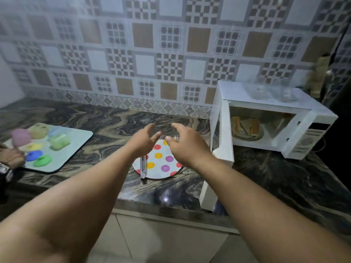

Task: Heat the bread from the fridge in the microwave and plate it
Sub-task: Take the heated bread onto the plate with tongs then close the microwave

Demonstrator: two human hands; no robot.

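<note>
A white microwave [300,130] stands at the right of the counter with its door [224,141] swung open toward me. Inside, slices of bread [247,125] lie on a glass dish [247,135]. A round plate with coloured dots [161,164] sits on the counter in front of me, and metal tongs [142,168] rest across its left edge. My left hand [144,139] and my right hand [182,143] hover above the plate, fingers loosely spread, holding nothing.
A pale tray [79,141] with several small coloured containers and lids lies at the left of the dark marbled counter [114,118]. Another person's hand [11,158] with a wristwatch rests at the left edge. A blurred bottle [319,76] stands behind the microwave.
</note>
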